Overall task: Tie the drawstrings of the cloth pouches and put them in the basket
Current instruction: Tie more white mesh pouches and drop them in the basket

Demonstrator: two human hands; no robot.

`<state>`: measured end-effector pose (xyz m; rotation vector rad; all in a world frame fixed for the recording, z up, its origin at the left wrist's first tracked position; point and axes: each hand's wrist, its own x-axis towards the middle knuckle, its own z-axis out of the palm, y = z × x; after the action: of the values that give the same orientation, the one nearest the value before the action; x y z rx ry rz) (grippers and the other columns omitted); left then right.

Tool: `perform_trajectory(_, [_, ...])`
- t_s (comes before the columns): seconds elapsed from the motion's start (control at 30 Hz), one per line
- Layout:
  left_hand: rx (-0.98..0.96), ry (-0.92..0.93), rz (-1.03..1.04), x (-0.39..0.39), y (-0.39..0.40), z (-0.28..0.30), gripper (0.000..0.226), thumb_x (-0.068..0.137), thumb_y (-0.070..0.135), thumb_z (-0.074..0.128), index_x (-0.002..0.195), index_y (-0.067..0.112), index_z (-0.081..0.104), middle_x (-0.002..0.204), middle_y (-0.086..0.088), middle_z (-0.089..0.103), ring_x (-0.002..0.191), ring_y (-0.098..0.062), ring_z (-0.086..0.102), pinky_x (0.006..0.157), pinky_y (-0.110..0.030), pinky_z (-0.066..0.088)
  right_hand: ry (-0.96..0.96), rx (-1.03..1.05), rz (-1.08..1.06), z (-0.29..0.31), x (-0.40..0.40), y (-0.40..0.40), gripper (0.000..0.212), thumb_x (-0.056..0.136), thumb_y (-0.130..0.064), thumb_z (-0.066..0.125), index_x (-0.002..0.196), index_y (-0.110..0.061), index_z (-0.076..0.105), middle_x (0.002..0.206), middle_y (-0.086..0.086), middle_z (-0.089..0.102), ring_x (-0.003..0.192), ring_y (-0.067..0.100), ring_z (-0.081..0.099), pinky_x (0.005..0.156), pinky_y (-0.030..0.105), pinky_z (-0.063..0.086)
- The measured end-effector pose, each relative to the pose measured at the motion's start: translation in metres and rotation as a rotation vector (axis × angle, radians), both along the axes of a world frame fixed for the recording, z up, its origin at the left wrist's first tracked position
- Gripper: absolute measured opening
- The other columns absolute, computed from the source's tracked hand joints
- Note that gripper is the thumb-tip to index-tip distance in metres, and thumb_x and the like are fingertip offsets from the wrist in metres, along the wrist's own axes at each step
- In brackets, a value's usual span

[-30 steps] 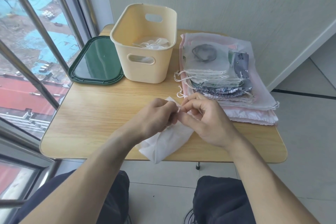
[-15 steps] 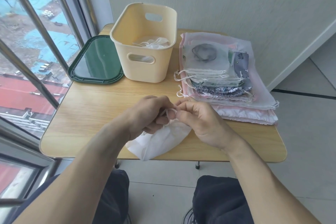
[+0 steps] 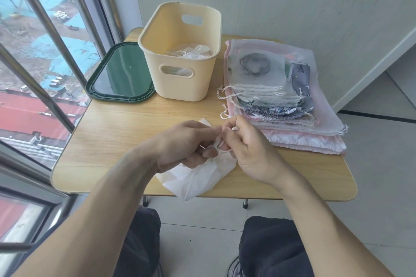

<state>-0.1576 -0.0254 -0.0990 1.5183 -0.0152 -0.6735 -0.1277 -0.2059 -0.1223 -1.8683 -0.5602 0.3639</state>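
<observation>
A: Which step is being done?

B: The tying step, it seems. A white cloth pouch (image 3: 198, 177) is held at the near edge of the wooden table (image 3: 126, 132), partly hanging over it. Its white drawstring (image 3: 219, 144) is pinched between the left hand (image 3: 186, 141) and the right hand (image 3: 249, 146).

A: How are the fingers set?

B: On both hands the fingers are curled in tight. The string is nipped by thumb and fingertips on each side, and the bunched neck of the pouch is gripped under the left hand. A small loop of string can be seen between the two hands.

A: Is the knot finished?

B: That cannot be told; the string is too thin and partly hidden.

A: What is called for next?

B: The loop likely has to be pulled snug. Then the pouch must be lifted to the far side and dropped into the cream basket (image 3: 180, 83), where one white pouch (image 3: 191, 53) is already lying. A stack of untied pouches (image 3: 274, 94) is waiting on the right.

A: Which way is the pouch pointing?

B: Its long line runs from far right to near left. The gathered mouth is pointed up and far, towards the hands, and the closed bottom is pointed near and left
</observation>
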Motion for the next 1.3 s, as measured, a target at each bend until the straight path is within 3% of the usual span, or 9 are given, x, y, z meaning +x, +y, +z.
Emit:
perform_trajectory(0.2, [0.045,-0.079,0.243,0.004,-0.002,-0.007,0.028,0.106,0.023,0.044,0.099,0.0,0.059,0.056,0.001,0.043,0.043,-0.007,0.024,0.039,-0.016,0.021,0.11,0.122,-0.071,0.0,0.006,-0.001,0.015,0.098,-0.029,0.058,0.095,-0.017,0.05,0.066,-0.013,0.052,0.055,-0.001,0.044,0.057,0.022,0.036])
perform_trajectory(0.4, [0.007,-0.211,0.437,0.006,-0.008,-0.011,0.024,0.106,0.023,0.045,0.102,0.002,0.055,0.063,-0.004,0.048,0.043,-0.009,0.03,0.042,-0.018,0.026,-0.008,0.045,-0.071,0.0,0.002,-0.001,0.015,0.085,-0.011,0.074,0.09,-0.017,0.061,0.09,-0.008,0.058,0.081,0.001,0.058,0.075,0.016,0.043])
perform_trajectory(0.47, [0.021,-0.243,0.417,0.005,-0.009,-0.011,0.023,0.106,0.023,0.046,0.104,0.001,0.053,0.064,-0.003,0.05,0.046,-0.01,0.032,0.045,-0.019,0.028,-0.076,0.013,-0.128,-0.002,0.0,0.003,0.014,0.081,-0.025,0.075,0.091,-0.022,0.066,0.098,-0.006,0.059,0.092,0.011,0.061,0.079,0.025,0.049])
perform_trajectory(0.57, [0.001,-0.273,0.352,0.003,-0.009,-0.011,0.019,0.106,0.02,0.045,0.098,0.003,0.049,0.066,-0.006,0.049,0.051,-0.015,0.03,0.048,-0.022,0.027,-0.188,-0.047,-0.191,-0.004,0.001,0.004,0.013,0.078,-0.032,0.076,0.088,-0.026,0.071,0.096,0.0,0.059,0.091,0.026,0.06,0.081,0.043,0.052])
perform_trajectory(0.73, [-0.009,-0.272,0.223,0.003,-0.005,-0.007,0.02,0.105,0.016,0.046,0.09,0.003,0.053,0.067,-0.008,0.05,0.054,-0.015,0.036,0.051,-0.023,0.028,-0.236,-0.105,-0.159,-0.004,0.004,-0.002,0.016,0.076,-0.019,0.083,0.075,-0.023,0.068,0.084,-0.001,0.055,0.071,0.012,0.048,0.066,0.023,0.041])
perform_trajectory(0.9, [-0.036,-0.307,0.201,0.004,-0.005,-0.008,0.022,0.104,0.016,0.048,0.086,0.004,0.054,0.067,-0.007,0.053,0.057,-0.016,0.042,0.053,-0.022,0.034,-0.249,-0.011,-0.191,0.001,0.001,0.004,0.021,0.073,-0.035,0.066,0.067,-0.015,0.061,0.076,0.002,0.057,0.068,0.023,0.053,0.061,0.036,0.044])
perform_trajectory(1.0, [-0.039,-0.334,0.191,0.006,-0.003,-0.008,0.024,0.103,0.017,0.049,0.094,-0.004,0.055,0.064,-0.005,0.052,0.058,-0.016,0.041,0.054,-0.022,0.034,-0.273,0.05,-0.204,0.004,0.001,0.003,0.021,0.079,-0.021,0.065,0.066,-0.01,0.054,0.067,0.002,0.055,0.065,0.025,0.051,0.058,0.04,0.042])
perform_trajectory(1.13, [0.041,-0.398,0.249,0.005,-0.007,-0.011,0.017,0.099,0.01,0.056,0.094,-0.007,0.055,0.063,0.001,0.057,0.057,-0.012,0.045,0.055,-0.02,0.038,-0.338,0.013,-0.216,-0.001,0.0,0.004,0.02,0.082,-0.013,0.064,0.068,-0.008,0.052,0.061,-0.01,0.048,0.058,0.007,0.044,0.057,0.017,0.034])
perform_trajectory(1.3, [0.321,-0.629,0.464,0.006,-0.015,-0.013,0.011,0.085,0.005,0.075,0.08,0.015,0.073,0.075,-0.002,0.073,0.067,-0.022,0.065,0.068,-0.035,0.053,-0.27,0.081,-0.26,-0.001,-0.001,0.008,0.016,0.081,-0.012,0.059,0.068,-0.007,0.051,0.057,-0.013,0.046,0.055,0.006,0.042,0.053,0.02,0.034])
